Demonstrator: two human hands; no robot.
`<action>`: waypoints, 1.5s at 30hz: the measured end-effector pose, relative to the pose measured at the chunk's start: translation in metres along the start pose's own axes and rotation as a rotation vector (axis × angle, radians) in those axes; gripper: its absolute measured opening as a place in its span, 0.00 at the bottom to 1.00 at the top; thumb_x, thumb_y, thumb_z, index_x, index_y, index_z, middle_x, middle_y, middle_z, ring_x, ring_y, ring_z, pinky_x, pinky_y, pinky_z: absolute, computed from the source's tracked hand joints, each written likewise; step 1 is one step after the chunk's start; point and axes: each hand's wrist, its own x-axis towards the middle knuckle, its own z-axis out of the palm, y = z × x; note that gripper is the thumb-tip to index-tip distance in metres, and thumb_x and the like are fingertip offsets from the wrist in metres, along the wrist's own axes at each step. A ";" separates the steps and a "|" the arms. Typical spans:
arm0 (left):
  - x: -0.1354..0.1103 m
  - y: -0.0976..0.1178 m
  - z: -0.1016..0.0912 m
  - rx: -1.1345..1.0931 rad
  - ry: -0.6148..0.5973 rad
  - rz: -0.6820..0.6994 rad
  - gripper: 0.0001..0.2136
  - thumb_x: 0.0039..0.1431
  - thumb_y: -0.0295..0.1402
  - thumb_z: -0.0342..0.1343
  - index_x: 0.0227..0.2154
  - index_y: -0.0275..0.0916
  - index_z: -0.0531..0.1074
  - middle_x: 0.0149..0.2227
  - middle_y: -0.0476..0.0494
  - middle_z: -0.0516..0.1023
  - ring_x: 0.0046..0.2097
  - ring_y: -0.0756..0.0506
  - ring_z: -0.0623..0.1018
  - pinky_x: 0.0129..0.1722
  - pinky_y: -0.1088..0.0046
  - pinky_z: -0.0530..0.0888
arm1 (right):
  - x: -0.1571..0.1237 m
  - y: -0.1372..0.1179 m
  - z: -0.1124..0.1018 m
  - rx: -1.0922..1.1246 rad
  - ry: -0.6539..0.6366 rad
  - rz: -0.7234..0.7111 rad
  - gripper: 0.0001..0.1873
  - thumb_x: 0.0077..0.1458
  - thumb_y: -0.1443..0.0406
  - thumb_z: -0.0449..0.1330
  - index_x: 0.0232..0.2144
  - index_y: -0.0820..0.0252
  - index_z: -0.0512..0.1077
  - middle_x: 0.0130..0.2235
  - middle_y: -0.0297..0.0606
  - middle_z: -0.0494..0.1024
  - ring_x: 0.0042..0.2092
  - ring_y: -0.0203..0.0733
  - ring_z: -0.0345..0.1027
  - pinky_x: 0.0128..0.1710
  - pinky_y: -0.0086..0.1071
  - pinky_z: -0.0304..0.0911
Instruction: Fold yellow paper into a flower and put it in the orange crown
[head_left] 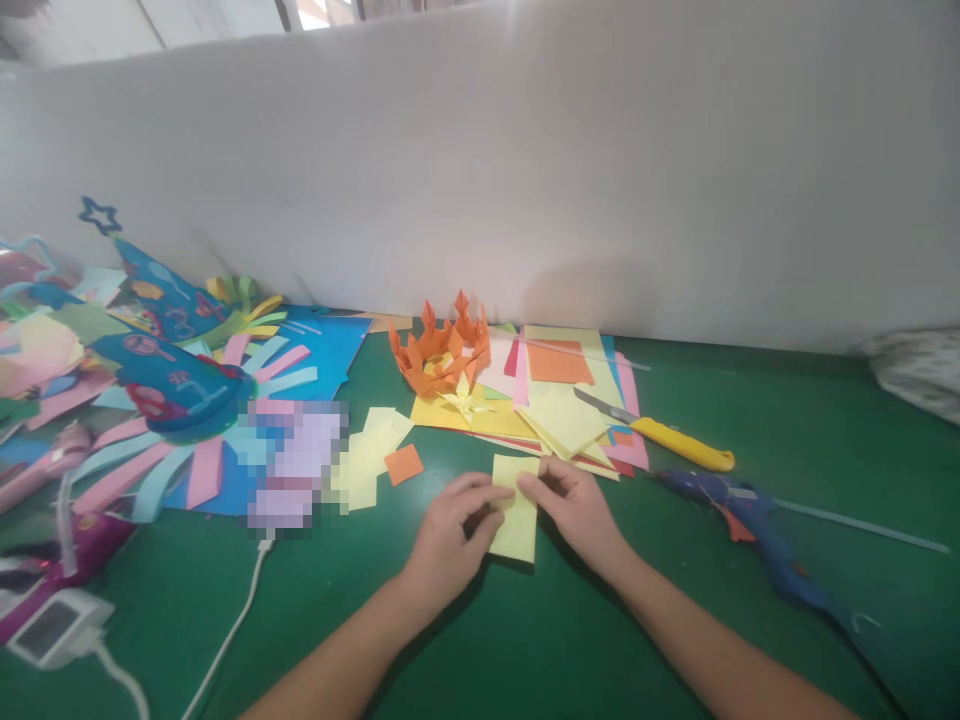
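Observation:
A pale yellow rectangle of folded paper lies between my two hands, close to the green table top. My left hand has its fingers on the paper's left side, with fingertips and thumb resting on its face. My right hand pinches the upper right edge, thumb on top and the other fingers partly hidden. Just beyond the hands are an orange paper crown, a yellow paper star flower and a stack of coloured sheets. Left of my left hand lies a small orange paper square.
A yellow-handled knife and a blue glue gun with its cord lie right. Party hats with paper strips, loose yellow papers, a white cable and a small white device occupy the left. A white wall stands behind.

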 end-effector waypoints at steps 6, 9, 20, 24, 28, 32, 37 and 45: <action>0.001 0.001 0.000 -0.115 -0.036 -0.107 0.17 0.52 0.26 0.53 0.45 0.44 0.73 0.50 0.41 0.67 0.25 0.56 0.67 0.26 0.78 0.69 | -0.001 -0.001 0.000 -0.013 -0.003 0.001 0.21 0.49 0.52 0.58 0.17 0.58 0.58 0.19 0.27 0.56 0.23 0.32 0.51 0.22 0.26 0.51; 0.001 0.002 0.000 -0.138 -0.032 -0.137 0.18 0.51 0.26 0.53 0.45 0.45 0.72 0.51 0.40 0.66 0.26 0.56 0.67 0.27 0.78 0.69 | -0.001 0.000 0.000 0.008 -0.015 0.006 0.21 0.50 0.52 0.58 0.17 0.59 0.58 0.19 0.27 0.56 0.23 0.32 0.51 0.22 0.26 0.51; -0.003 0.000 0.002 -0.296 -0.087 -0.169 0.26 0.52 0.27 0.53 0.55 0.51 0.61 0.59 0.41 0.55 0.28 0.57 0.67 0.27 0.78 0.69 | -0.003 -0.002 0.000 0.105 -0.053 0.061 0.23 0.51 0.50 0.56 0.16 0.58 0.57 0.17 0.27 0.57 0.20 0.32 0.51 0.20 0.27 0.50; -0.001 0.000 0.003 -0.303 -0.079 -0.183 0.27 0.52 0.26 0.53 0.55 0.52 0.61 0.59 0.41 0.57 0.27 0.58 0.66 0.25 0.80 0.67 | -0.002 -0.002 0.000 0.104 -0.060 0.077 0.23 0.52 0.49 0.55 0.16 0.59 0.59 0.17 0.27 0.58 0.20 0.32 0.51 0.20 0.27 0.49; -0.001 -0.001 0.003 -0.272 -0.053 -0.171 0.25 0.52 0.25 0.53 0.54 0.49 0.63 0.57 0.41 0.60 0.28 0.57 0.67 0.27 0.79 0.68 | -0.002 0.000 0.000 0.108 -0.070 0.072 0.22 0.54 0.52 0.54 0.17 0.59 0.60 0.17 0.27 0.59 0.21 0.32 0.52 0.21 0.27 0.50; -0.003 0.000 0.003 -0.210 -0.096 -0.103 0.25 0.51 0.23 0.52 0.52 0.50 0.65 0.57 0.41 0.62 0.28 0.56 0.66 0.28 0.78 0.68 | -0.003 0.000 -0.001 0.114 -0.108 0.052 0.16 0.50 0.54 0.59 0.25 0.61 0.66 0.24 0.31 0.68 0.26 0.35 0.60 0.26 0.27 0.57; -0.002 0.004 0.002 -0.218 -0.135 -0.087 0.25 0.51 0.23 0.51 0.53 0.50 0.64 0.57 0.42 0.61 0.28 0.56 0.65 0.27 0.79 0.66 | -0.001 -0.001 -0.001 0.010 -0.053 0.046 0.17 0.49 0.54 0.59 0.22 0.61 0.66 0.21 0.29 0.64 0.24 0.33 0.56 0.23 0.26 0.54; 0.001 0.002 0.003 -0.245 -0.105 -0.265 0.07 0.53 0.28 0.53 0.36 0.37 0.69 0.25 0.51 0.67 0.24 0.55 0.61 0.23 0.80 0.60 | -0.002 -0.001 0.000 -0.056 0.034 0.014 0.18 0.50 0.54 0.58 0.20 0.59 0.60 0.20 0.26 0.56 0.23 0.31 0.51 0.22 0.25 0.50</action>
